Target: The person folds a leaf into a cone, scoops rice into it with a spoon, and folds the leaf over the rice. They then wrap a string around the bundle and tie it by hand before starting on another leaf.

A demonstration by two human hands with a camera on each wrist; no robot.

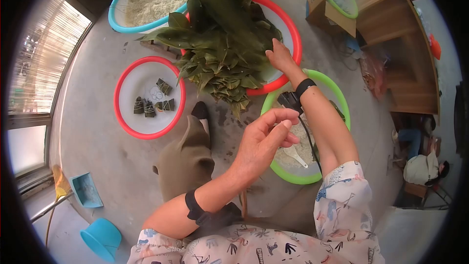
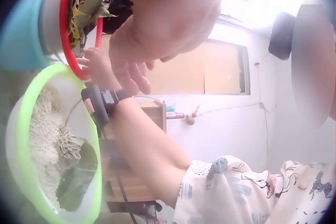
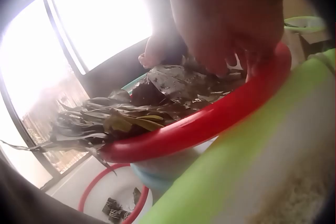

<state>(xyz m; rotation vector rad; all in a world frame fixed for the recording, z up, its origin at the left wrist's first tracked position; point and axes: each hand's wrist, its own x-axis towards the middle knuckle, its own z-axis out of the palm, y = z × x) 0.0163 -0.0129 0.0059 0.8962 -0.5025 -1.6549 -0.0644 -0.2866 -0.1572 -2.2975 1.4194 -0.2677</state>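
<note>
A big heap of long green leaves [image 1: 220, 39] fills a red-rimmed basin [image 1: 295, 39] in front of me. My right hand [image 1: 284, 60] is over that basin's right side, fingertips at the edge of the leaves. In the right wrist view its fingers [image 3: 223, 64] point down beside the red rim, with the thumb well apart from them. My left hand [image 1: 266, 139] hangs in the air with loosely bent fingers and nothing in them. Below it stands a green-rimmed basin [image 1: 293, 180] with white rice [image 2: 47, 129], a white spoon [image 1: 295, 156], a string bundle [image 2: 68, 148] and a leaf [image 2: 79, 179].
Several string-tied leaf parcels [image 1: 166, 104] lie in another red-rimmed basin [image 1: 146, 136] on the left. Behind it stands a blue basin [image 1: 113, 17] of rice. A cardboard box [image 1: 317, 12], wooden cabinet [image 1: 405, 58] and another person [image 1: 421, 168] are at right.
</note>
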